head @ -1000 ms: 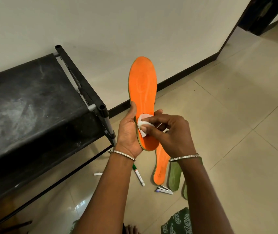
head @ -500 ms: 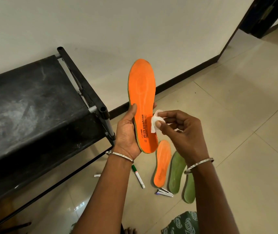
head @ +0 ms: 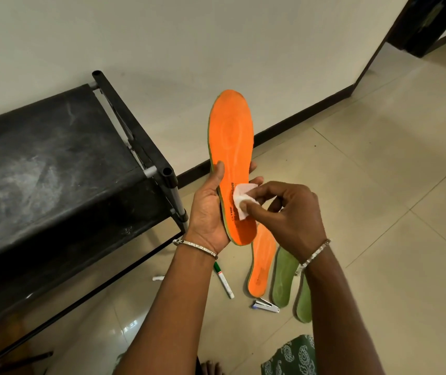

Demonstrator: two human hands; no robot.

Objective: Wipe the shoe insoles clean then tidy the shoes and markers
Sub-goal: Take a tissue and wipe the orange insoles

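Observation:
My left hand (head: 208, 212) grips the heel end of an orange insole (head: 231, 142), holding it upright with the toe pointing away. My right hand (head: 289, 212) pinches a small white wipe (head: 240, 197) and presses it on the insole's printed heel area. On the floor below lie a second orange insole (head: 261, 266) and two green insoles (head: 282, 280), side by side. A green-capped white marker (head: 223, 280) lies on the tiles left of them, with a small white marker cap (head: 158, 278) further left.
A black shoe rack (head: 67, 171) stands at the left against the white wall. A small stapler-like object (head: 266, 305) lies by the floor insoles. Green patterned cloth (head: 292, 355) and toes show at the bottom edge. Open tiled floor spreads to the right.
My right hand came off the insole's right edge with the wipe half a second ago, then returned and now presses the wipe on the heel print. The left hand kept its hold.

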